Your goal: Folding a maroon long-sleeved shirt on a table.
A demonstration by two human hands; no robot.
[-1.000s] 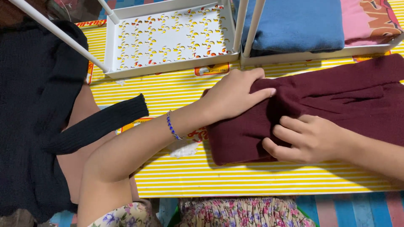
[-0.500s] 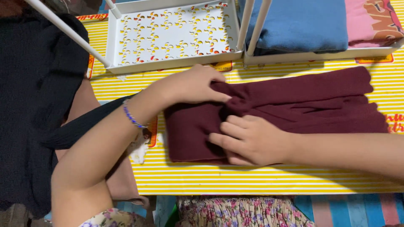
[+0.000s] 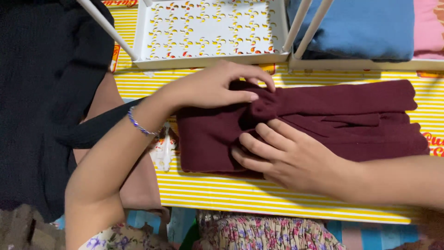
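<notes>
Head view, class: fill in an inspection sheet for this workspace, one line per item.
Surface: yellow-and-white striped mat.
Job's things: maroon knit garment, folded, bunched near its middle.
Clutter: black knit garment at left; empty white perforated tray; second tray holding folded blue cloth and pink cloth.
Grips: left hand pinches the bunched fold; right hand presses flat on the garment.
Cables: nothing seen.
Surroundings: white rack poles; floral fabric at the near edge.

Left hand [image 3: 215, 85] arched, fingertips pinched downward — right hand [image 3: 289, 157] flat, fingers spread, palm down.
</notes>
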